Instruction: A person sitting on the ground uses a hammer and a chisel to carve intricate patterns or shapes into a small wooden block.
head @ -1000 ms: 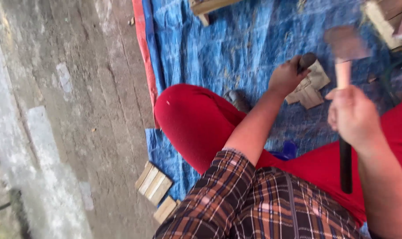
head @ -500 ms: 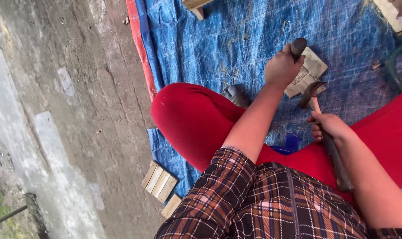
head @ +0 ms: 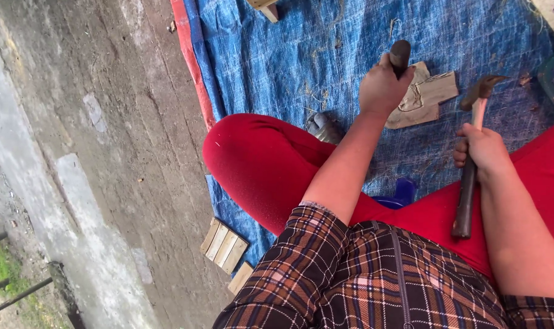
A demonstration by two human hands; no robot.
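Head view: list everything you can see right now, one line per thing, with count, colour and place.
Tarp: one, blue with a red edge, spread on the ground under the work.
Wood piece: one, pale brown with carved lines, flat on the tarp beside the left hand.
Chisel handle: one, dark, sticking up out of the left fist.
Hammer: one, dark handle with rusty head, raised over the tarp.
Slat blocks: two, pale wood, on the concrete at the tarp's lower edge.
Wood offcut: one, pale, top edge of the tarp.
Concrete floor: grey, left side.
Left hand: gripping the chisel handle.
Right hand: gripping the hammer.
Legs: red trousers, crossed on the tarp.
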